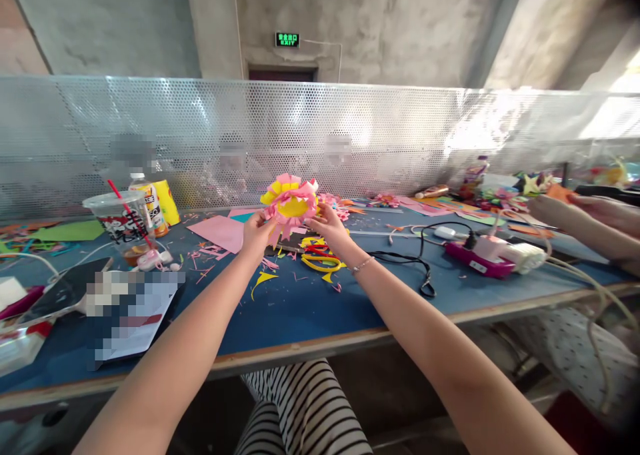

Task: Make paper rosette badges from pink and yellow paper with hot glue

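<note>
Between my two hands a pink and yellow paper flower [295, 206] is held up above the blue table. My left hand [257, 232] pinches its lower left edge, and my right hand [330, 227] grips the lower right edge. Layered petals stand out around a yellow middle. Below it on the table lie yellow-handled scissors [320, 262], partly covered by scraps. A curved yellow paper scrap [263, 282] rests nearer to me. Behind my left hand is a sheet of pink paper [220, 232].
A plastic cup with a red straw [123, 225] and a bottle [150, 202] stand at left, beside a tablet-like device [143, 322]. To the right are black cables [405, 258] and a purple power strip [480, 260]. Another person's hands [590, 215] work at far right. A perforated metal screen [400, 135] borders the back.
</note>
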Motion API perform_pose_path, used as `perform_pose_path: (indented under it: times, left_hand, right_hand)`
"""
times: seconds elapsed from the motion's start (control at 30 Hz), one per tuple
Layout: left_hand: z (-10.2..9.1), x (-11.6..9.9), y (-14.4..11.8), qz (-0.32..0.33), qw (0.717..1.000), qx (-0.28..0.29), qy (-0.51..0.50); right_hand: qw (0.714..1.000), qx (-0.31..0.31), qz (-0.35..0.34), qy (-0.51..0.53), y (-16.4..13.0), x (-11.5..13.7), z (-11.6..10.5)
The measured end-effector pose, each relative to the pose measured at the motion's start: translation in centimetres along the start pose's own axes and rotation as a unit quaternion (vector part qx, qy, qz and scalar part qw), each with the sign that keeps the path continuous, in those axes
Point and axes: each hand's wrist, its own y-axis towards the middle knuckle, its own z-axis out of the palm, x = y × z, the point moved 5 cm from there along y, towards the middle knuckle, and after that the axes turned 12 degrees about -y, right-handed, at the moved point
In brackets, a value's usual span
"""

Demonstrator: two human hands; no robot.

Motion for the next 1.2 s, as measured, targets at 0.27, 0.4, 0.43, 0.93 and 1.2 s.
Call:
perform_pose_path:
  times: [0.27,0.4,0.43,0.93,1.2]
  left_hand:
    - [1.3,0.9,-0.8,-0.140,0.981,0.114,-0.063]
    - [1.7,-0.6,-1.1,-0.188,0.959,0.157,-0.145]
    - [1.7,-0.9,-1.2,-0.202,0.953,0.155,-0.161]
    - [0.4,0.6,-0.9,-0.309,0.937,0.124,-0.102]
    - [-1.6,1.1,0.7,-0.274,0.940,-0.040,-0.200]
  right_hand:
    - [0.997,0.007,0.021,0.078,-0.9,2.0,-0.5]
    - [0.996,-0.008,0.034,0.079,-0.7,1.7,-0.9]
    - [0.996,-0.005,0.040,0.085,-0.6,1.6,-0.8]
    - [0.995,-0.021,0.065,-0.074,0.6,-1.6,-1.6]
    - [0.865,-0.094,0.071,-0.488,1.4,-3.2,-8.8]
